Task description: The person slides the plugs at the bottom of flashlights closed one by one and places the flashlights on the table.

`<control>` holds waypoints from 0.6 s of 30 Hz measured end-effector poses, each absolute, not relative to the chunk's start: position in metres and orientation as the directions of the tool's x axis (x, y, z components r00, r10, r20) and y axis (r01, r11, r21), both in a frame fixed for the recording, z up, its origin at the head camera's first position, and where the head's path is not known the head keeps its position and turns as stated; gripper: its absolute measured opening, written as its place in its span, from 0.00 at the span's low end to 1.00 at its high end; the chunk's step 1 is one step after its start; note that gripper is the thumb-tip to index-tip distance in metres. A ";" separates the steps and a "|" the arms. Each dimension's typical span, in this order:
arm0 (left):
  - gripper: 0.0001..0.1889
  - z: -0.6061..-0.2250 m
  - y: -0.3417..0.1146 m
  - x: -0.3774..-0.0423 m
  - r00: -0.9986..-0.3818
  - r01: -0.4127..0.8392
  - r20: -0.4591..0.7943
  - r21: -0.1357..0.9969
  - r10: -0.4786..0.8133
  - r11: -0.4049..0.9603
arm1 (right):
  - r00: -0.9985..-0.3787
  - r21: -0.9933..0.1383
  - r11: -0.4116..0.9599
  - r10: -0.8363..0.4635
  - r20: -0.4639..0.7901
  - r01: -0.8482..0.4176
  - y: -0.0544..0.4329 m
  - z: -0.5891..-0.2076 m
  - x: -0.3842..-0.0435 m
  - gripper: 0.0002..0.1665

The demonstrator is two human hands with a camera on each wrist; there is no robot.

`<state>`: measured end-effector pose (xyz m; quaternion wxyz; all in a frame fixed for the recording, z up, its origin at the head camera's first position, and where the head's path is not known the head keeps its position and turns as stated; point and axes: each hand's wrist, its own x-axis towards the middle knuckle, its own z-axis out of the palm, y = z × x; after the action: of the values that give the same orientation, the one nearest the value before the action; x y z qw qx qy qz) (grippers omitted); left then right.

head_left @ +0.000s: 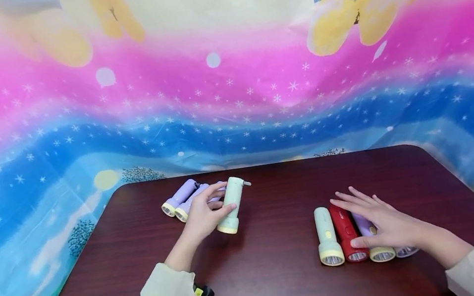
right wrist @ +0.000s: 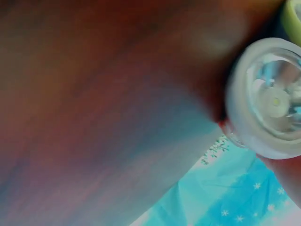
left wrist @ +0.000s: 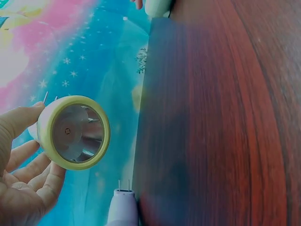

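My left hand [head_left: 203, 215] grips a pale green flashlight [head_left: 234, 201] between thumb and fingers, tilted above the table with its yellow-rimmed lens end down. Metal plug prongs stick out near its tail. In the left wrist view the yellow-rimmed lens [left wrist: 77, 133] faces the camera. On the right, my right hand [head_left: 386, 223] spreads its fingers over a row of flashlights lying side by side. That row has a pale green one [head_left: 328, 236], a red one [head_left: 344, 229], a purple one with a yellow rim [head_left: 382, 253] and another one [head_left: 407, 251], mostly hidden by the hand.
Behind my left hand, several purple flashlights [head_left: 182, 195] lie close together at the table's far left. The dark red-brown wooden table [head_left: 281, 282] meets a colourful printed cloth [head_left: 229, 89] at its back edge. A small black object [head_left: 204, 295] shows beside my left cuff.
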<state>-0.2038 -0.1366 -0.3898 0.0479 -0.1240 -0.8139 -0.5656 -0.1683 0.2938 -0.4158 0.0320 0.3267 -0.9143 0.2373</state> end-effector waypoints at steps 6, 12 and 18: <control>0.31 -0.387 -0.131 -0.202 -0.971 0.232 0.200 0.915 0.130 0.330 | -0.763 -0.455 0.624 -0.597 0.247 -0.635 0.285 -0.405 -0.173 0.49; 0.32 -0.382 -0.124 -0.198 -0.967 0.249 0.218 0.920 0.134 0.303 | -0.756 -0.476 0.603 -0.604 0.252 -0.640 0.274 -0.392 -0.177 0.49; 0.33 -0.377 -0.114 -0.195 -0.962 0.272 0.250 0.921 0.112 0.278 | -0.756 -0.473 0.603 -0.601 0.259 -0.642 0.261 -0.380 -0.182 0.50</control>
<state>-0.1949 -0.1138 -0.3766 0.0680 -0.1203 -0.7964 -0.5888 -0.1824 0.2613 -0.3801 0.0367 0.3474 -0.8946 0.2787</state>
